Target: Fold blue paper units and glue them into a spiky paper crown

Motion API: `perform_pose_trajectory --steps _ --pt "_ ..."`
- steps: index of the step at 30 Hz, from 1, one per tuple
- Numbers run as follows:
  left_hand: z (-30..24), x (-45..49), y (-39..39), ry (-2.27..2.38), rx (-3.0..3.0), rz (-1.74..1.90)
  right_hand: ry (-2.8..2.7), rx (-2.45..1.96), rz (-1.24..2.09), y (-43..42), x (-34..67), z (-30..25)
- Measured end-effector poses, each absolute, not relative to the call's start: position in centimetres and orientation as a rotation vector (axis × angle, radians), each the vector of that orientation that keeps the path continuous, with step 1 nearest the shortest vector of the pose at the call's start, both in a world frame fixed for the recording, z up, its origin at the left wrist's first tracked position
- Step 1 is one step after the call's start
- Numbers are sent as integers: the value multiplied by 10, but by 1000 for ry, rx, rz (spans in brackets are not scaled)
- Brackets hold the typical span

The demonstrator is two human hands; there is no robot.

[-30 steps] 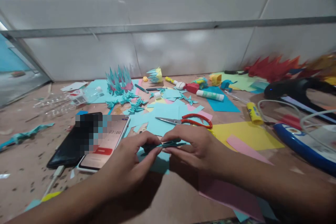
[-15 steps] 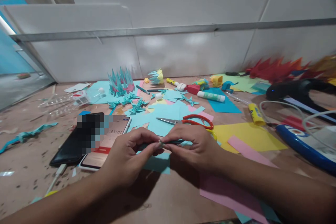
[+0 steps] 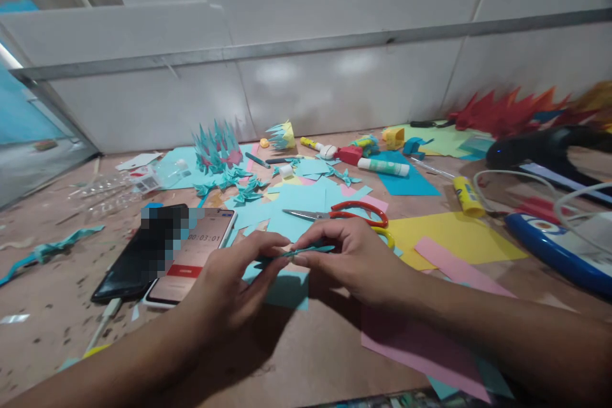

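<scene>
Both of my hands meet just above the table's middle and pinch one small folded teal paper piece (image 3: 306,250). My left hand (image 3: 239,284) grips its left end with curled fingers. My right hand (image 3: 354,258) pinches the right end, where a thin teal tip pokes out between the fingers. Under the hands lies a light-blue paper sheet (image 3: 282,290). Red-handled scissors (image 3: 335,211) rest just beyond my right hand.
A phone (image 3: 191,255) showing a timer lies left of my hands, beside a dark phone (image 3: 129,268). Yellow paper (image 3: 449,239) and pink paper (image 3: 421,350) lie to the right. Folded teal pieces (image 3: 217,146), glue sticks (image 3: 382,167) and cables fill the back.
My hands stay in the same place with the teal piece. The fingers have shifted slightly along it, and more of its teal tip shows by the right fingers. The view has tilted a little.
</scene>
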State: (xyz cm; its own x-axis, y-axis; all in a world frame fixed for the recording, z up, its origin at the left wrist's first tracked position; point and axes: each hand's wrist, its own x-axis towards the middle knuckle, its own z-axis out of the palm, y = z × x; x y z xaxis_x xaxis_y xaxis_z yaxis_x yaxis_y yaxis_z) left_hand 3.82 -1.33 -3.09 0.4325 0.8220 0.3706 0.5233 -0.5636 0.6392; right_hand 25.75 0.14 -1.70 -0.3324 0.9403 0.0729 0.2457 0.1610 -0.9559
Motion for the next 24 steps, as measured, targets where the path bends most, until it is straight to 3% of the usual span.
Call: perform_pose_trajectory --steps 10,21,24 --pt "-30 39 -12 1053 2289 985 -1686 -1026 1129 3 262 -21" --pt "-29 49 -14 1035 1391 1016 -1575 -1015 1191 3 258 -21" --pt "-27 49 -13 1013 1378 1016 -1718 -920 1054 3 261 -21"
